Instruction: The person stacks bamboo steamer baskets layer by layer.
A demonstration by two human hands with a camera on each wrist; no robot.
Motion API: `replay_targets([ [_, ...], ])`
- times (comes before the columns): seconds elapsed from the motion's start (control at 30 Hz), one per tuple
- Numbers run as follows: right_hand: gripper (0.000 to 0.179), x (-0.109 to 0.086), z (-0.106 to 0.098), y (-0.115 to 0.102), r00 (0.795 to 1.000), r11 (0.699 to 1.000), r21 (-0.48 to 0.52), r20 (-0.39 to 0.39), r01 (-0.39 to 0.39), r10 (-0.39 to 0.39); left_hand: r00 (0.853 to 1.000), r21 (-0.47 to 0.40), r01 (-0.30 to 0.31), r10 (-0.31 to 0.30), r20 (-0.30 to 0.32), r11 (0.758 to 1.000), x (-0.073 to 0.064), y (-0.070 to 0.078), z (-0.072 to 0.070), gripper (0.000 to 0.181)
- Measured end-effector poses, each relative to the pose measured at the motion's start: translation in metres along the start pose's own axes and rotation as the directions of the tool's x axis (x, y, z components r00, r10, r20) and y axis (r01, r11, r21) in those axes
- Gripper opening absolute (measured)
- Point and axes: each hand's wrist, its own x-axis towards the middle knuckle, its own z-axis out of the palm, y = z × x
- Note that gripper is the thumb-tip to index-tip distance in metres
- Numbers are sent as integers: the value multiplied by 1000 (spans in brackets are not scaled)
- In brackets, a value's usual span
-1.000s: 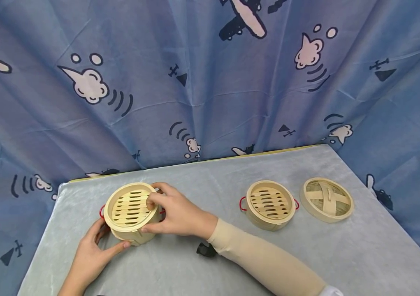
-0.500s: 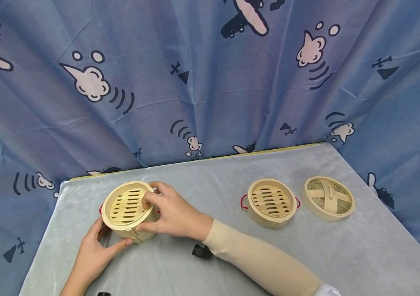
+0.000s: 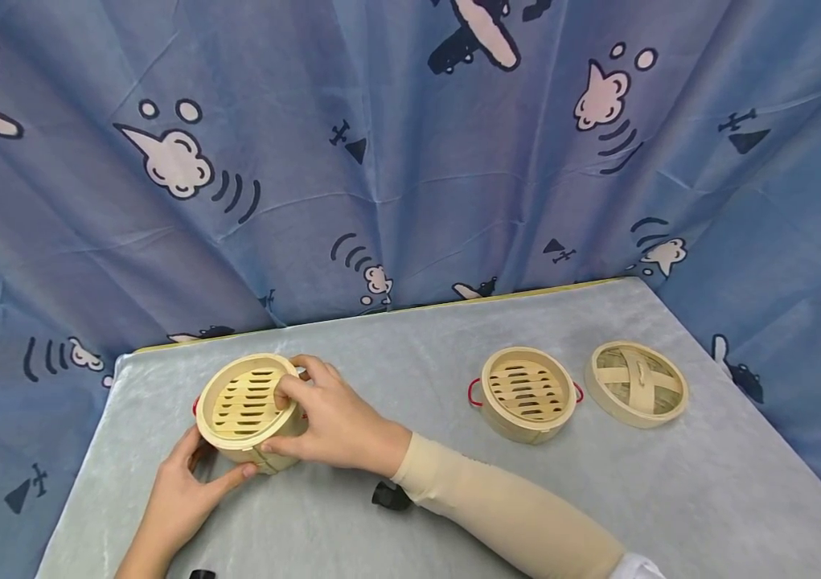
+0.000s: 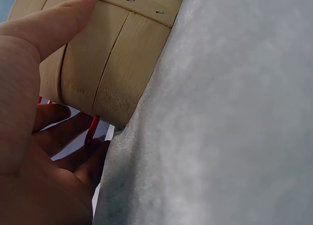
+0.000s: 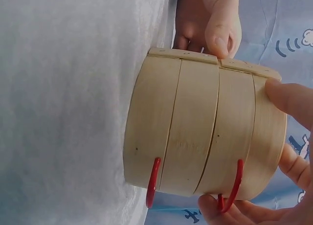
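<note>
Two small bamboo steamers stand stacked at the left of the table. The upper steamer (image 3: 246, 406) has a slatted base and red handles. My right hand (image 3: 341, 422) grips it by the right side, its thumb at the front and index finger bent over the rim. Beneath it, the lower steamer (image 5: 151, 117) rests on the cloth, its wall lined up closely with the upper one in the right wrist view. My left hand (image 3: 182, 494) holds the lower steamer from the left, thumb in front and fingers round the back near a red handle (image 4: 92, 129).
Farther right on the grey cloth (image 3: 410, 370) stands another slatted steamer (image 3: 526, 394) with red handles. Beside it lies a woven bamboo lid (image 3: 638, 386) with crossed strips. A patterned blue curtain (image 3: 439, 177) hangs behind the table. A small black object (image 3: 391, 496) shows by my right wrist.
The upper steamer has shifted slightly left together with my right hand. My left hand keeps nearly the same place. The other steamer and the lid stay put.
</note>
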Motion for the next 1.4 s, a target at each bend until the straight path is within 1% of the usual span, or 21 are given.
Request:
replay_targets([
  [0.2, 46, -1, 0, 2, 1000, 1000, 0, 9, 15, -15, 1000, 19, 15, -15, 11, 1000, 0, 1, 0, 88],
  [0.3, 46, -2, -2, 4, 1000, 1000, -7, 28, 12, -12, 1000, 9, 12, -12, 8, 1000, 0, 1, 0, 88],
  [0.37, 51, -2, -4, 5, 999, 1000, -15, 44, 8, -7, 1000, 13, 23, -23, 12, 1000, -1, 0, 0, 88],
  [0.57, 78, -5, -10, 8, 997, 999, -32, 73, 3, 0, 998, 43, 58, -58, 17, 997, -2, 1, -1, 88],
  [0.7, 86, -7, -17, 11, 998, 999, -39, 66, 1, 1, 998, 42, 61, -61, 8, 997, -3, 2, -1, 90],
  [0.93, 85, -14, -29, 19, 999, 1000, -15, 36, 2, -1, 996, 31, 93, -93, 6, 995, -2, 4, -1, 101],
  [1.0, 84, -17, -33, 21, 999, 1000, -11, 32, -6, 6, 996, 0, 84, -84, 5, 996, -1, 4, 0, 105],
  [1.2, 83, -28, -48, 29, 999, 999, -19, 29, -35, 35, 998, -86, 57, -59, -15, 995, -3, 6, 2, 125],
  [1.4, 79, -41, -68, 41, 997, 996, -33, 8, -79, 79, 998, -102, 40, -44, -38, 994, -4, 7, 1, 127],
])
